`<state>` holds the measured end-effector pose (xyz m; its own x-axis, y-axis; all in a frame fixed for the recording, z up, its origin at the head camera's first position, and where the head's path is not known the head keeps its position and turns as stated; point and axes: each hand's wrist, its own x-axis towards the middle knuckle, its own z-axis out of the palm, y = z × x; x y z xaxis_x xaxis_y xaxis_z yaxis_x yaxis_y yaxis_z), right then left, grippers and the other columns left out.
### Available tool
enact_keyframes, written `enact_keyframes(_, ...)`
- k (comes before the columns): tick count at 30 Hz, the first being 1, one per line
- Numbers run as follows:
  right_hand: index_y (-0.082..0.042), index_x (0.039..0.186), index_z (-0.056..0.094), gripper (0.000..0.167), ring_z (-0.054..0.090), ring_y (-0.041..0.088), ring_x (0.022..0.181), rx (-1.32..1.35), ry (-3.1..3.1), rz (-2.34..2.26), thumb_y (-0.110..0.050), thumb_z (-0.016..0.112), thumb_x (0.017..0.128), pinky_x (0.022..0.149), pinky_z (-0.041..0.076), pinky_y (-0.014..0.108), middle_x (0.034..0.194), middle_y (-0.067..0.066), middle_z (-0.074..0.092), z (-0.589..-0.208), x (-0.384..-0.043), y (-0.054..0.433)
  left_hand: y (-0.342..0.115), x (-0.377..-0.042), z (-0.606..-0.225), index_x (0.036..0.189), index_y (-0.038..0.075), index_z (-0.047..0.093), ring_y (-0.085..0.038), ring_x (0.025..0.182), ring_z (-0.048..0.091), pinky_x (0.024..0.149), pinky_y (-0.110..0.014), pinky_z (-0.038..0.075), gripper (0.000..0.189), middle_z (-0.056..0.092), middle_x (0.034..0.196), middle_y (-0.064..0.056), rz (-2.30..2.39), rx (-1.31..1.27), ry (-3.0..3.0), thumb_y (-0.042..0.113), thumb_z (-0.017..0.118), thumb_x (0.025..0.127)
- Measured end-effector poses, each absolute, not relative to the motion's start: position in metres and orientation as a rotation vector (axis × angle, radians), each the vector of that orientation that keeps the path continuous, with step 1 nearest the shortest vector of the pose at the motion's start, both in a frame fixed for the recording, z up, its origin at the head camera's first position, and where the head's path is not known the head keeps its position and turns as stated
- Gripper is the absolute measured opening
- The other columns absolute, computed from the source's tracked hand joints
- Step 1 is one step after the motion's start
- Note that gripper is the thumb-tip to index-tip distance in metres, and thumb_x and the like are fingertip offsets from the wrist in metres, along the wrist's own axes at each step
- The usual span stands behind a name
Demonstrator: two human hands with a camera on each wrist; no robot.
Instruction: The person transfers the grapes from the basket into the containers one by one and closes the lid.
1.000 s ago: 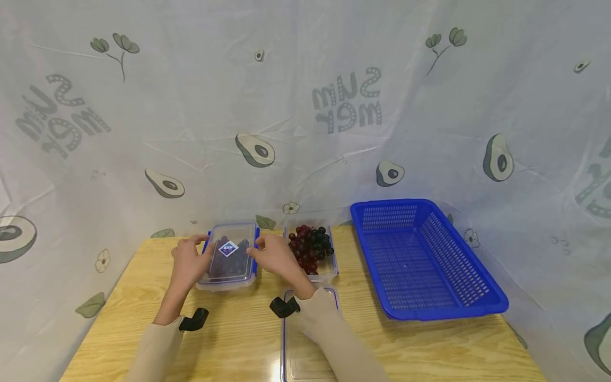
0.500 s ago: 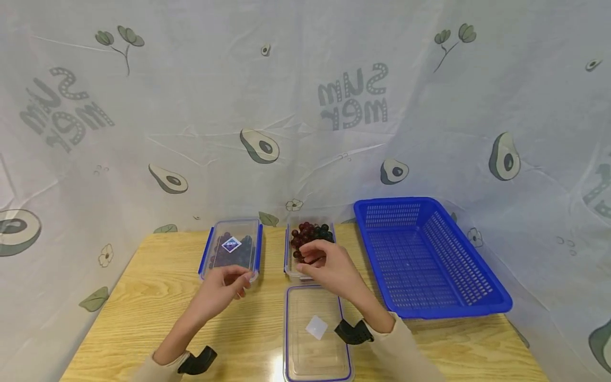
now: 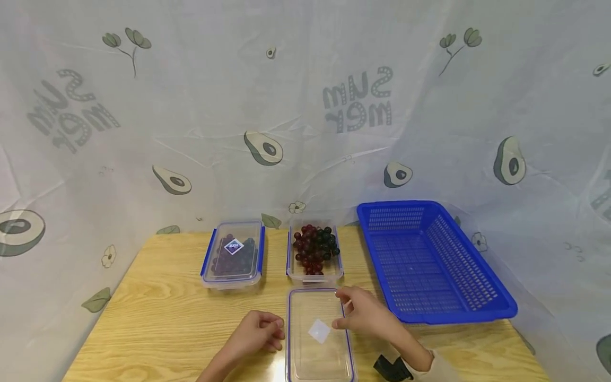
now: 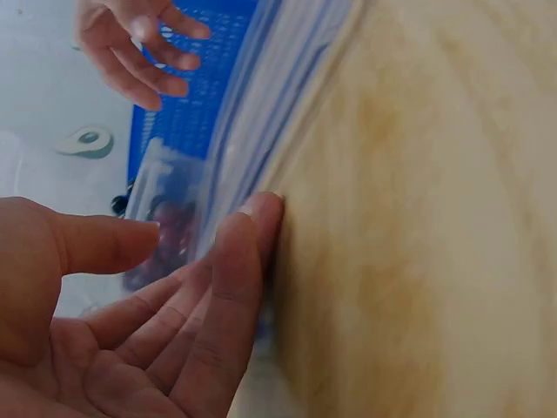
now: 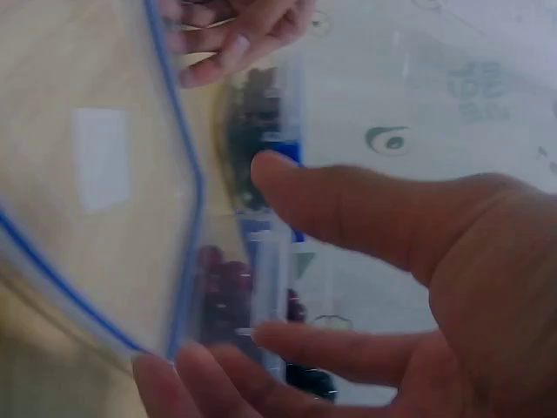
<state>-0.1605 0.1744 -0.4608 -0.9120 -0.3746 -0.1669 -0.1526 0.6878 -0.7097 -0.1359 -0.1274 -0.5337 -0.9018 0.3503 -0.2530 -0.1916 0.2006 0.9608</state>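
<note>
A clear rectangular lid [image 3: 305, 313] with a blue seal and a white diamond sticker lies flat on the table. My left hand [image 3: 258, 331] is at its left edge, fingers loosely bent; in the left wrist view the fingertips [image 4: 265, 209] are right at the lid's rim. Over the right edge is my right hand [image 3: 367, 314], thumb apart from the fingers and nothing between them. Behind the lid stands an uncovered clear container [image 3: 298, 277] holding dark red and dark green grapes [image 3: 312, 249].
A lidded clear container [image 3: 229, 278] with blue side clips and grapes inside stands at the back left. To the right is a large blue plastic basket [image 3: 406, 265]. A printed curtain [image 3: 305, 106] hangs behind the wooden table [image 3: 157, 307].
Both hands have left the lidded container at the left and moved toward the front right, to either side of the loose lid. The right sleeve no longer covers that lid.
</note>
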Motion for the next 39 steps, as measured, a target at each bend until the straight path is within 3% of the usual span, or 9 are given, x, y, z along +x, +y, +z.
enact_keyframes(5, 0.004, 0.139, 0.059, 0.077, 0.066, 0.031, 0.101, -0.210, 2.739, -0.887, -0.025, 0.095, 0.076, 0.081, 0.057, 0.051, 0.119, 0.019, 0.065, -0.481, -0.148, 0.174, -0.120, -0.133, -0.539, 0.115, -0.017, 0.069, -0.010, 0.064, 0.071, 0.061, -0.026, 0.062, 0.029, 0.075, 0.081, -0.009, 1.780, 0.132, 2.035, 0.008, 0.060, 0.104)
enact_keyframes(8, 0.006, 0.138, 0.058, 0.076, 0.062, 0.026, 0.088, -0.177, 2.720, -0.911, -0.023, 0.093, 0.078, 0.074, 0.054, 0.043, 0.107, 0.014, 0.065, -0.491, -0.143, 0.177, -0.118, -0.132, -0.541, 0.114, -0.017, 0.070, -0.009, 0.063, 0.071, 0.061, -0.025, 0.061, 0.029, 0.074, 0.080, -0.008, 1.780, 0.121, 2.025, 0.008, 0.060, 0.104)
enact_keyframes(13, 0.014, 0.132, 0.057, 0.056, 0.053, 0.015, 0.067, -0.267, 2.583, -1.128, -0.009, 0.082, 0.088, 0.057, 0.041, 0.025, 0.085, 0.004, 0.058, -0.508, -0.141, 0.185, -0.118, -0.129, -0.541, 0.112, -0.017, 0.070, -0.009, 0.063, 0.071, 0.060, -0.027, 0.062, 0.028, 0.074, 0.080, -0.008, 1.775, 0.110, 2.035, 0.009, 0.059, 0.105)
enact_keyframes(15, 0.016, 0.130, 0.056, 0.048, 0.056, 0.013, 0.064, -0.295, 2.540, -1.202, -0.002, 0.076, 0.090, 0.053, 0.044, 0.022, 0.082, 0.004, 0.059, -0.513, -0.143, 0.187, -0.117, -0.129, -0.542, 0.112, -0.017, 0.069, -0.009, 0.062, 0.070, 0.060, -0.028, 0.062, 0.027, 0.073, 0.079, -0.009, 1.782, 0.101, 2.039, 0.007, 0.058, 0.104)
enact_keyframes(20, 0.014, 0.128, 0.055, 0.041, 0.062, 0.016, 0.060, -0.280, 2.470, -1.299, 0.009, 0.068, 0.089, 0.049, 0.053, 0.025, 0.080, 0.006, 0.061, -0.517, -0.147, 0.189, -0.114, -0.128, -0.541, 0.113, -0.016, 0.068, -0.009, 0.061, 0.069, 0.060, -0.028, 0.062, 0.025, 0.071, 0.080, -0.008, 1.777, 0.065, 2.053, 0.002, 0.056, 0.102)
enact_keyframes(39, 0.016, 0.129, 0.051, 0.050, 0.064, 0.016, 0.057, -0.303, 2.390, -1.323, 0.008, 0.070, 0.084, 0.050, 0.055, 0.028, 0.083, 0.007, 0.060, -0.502, -0.139, 0.195, -0.111, -0.122, -0.538, 0.110, -0.007, 0.060, -0.012, 0.065, 0.065, 0.060, -0.026, 0.059, 0.022, 0.067, 0.081, -0.005, 1.732, 0.113, 2.077, 0.003, 0.073, 0.094)
